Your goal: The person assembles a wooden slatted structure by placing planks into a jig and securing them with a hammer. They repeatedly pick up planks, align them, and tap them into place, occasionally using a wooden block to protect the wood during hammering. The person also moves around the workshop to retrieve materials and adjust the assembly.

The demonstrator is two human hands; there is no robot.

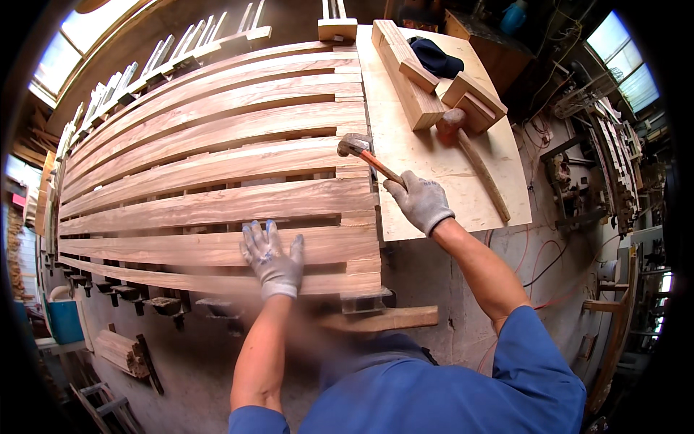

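Long wooden slats [217,203] lie side by side with gaps between them, joined by short blocks [357,218] at their right ends. My left hand [275,259], in a grey work glove, rests flat with fingers spread on the nearer slats. A claw hammer [371,158] with an orange and wood-coloured handle is gripped in my gloved right hand [421,200]. Its metal head is over the right ends of the slats, near the plywood board; whether it touches the wood I cannot tell.
On the plywood board [405,217] lie a mallet [477,163], thick wooden blocks [408,76] and a dark cap [436,58]. Clamps [168,307] line the slats' near edge. A wooden bar [387,319] juts out by my waist. Hoses and cords [549,275] trail across the floor at right.
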